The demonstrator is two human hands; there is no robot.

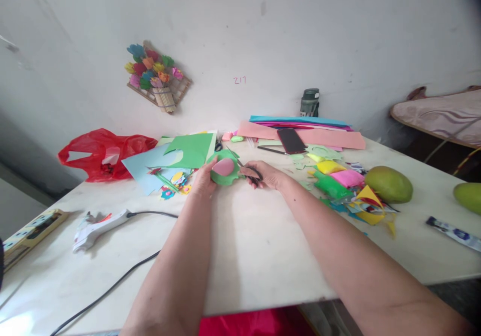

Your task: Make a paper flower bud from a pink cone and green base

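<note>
Between my two hands, above the white table (248, 256), is a green paper cut-out (226, 180) with a ragged edge. On it sits a smooth pink oval piece (223, 166); its material I cannot make out. My left hand (205, 177) grips the paper by its left edge. Dark-handled scissors (254, 174) are in my right hand (266, 173), fingers wrapped round the handles. The blades point up and left, at the right edge of the green paper. Just behind lies a larger green sheet (193, 148) with a curved bite cut out of it.
A glue gun (99, 229) with a black cord, a power strip (35, 233) and a red plastic bag (103, 155) are on the left. Rightward lie coloured clay packets (332, 183), paper scraps (370, 208) and a mango (389, 184). A phone (291, 141) rests on pink paper (332, 138) behind.
</note>
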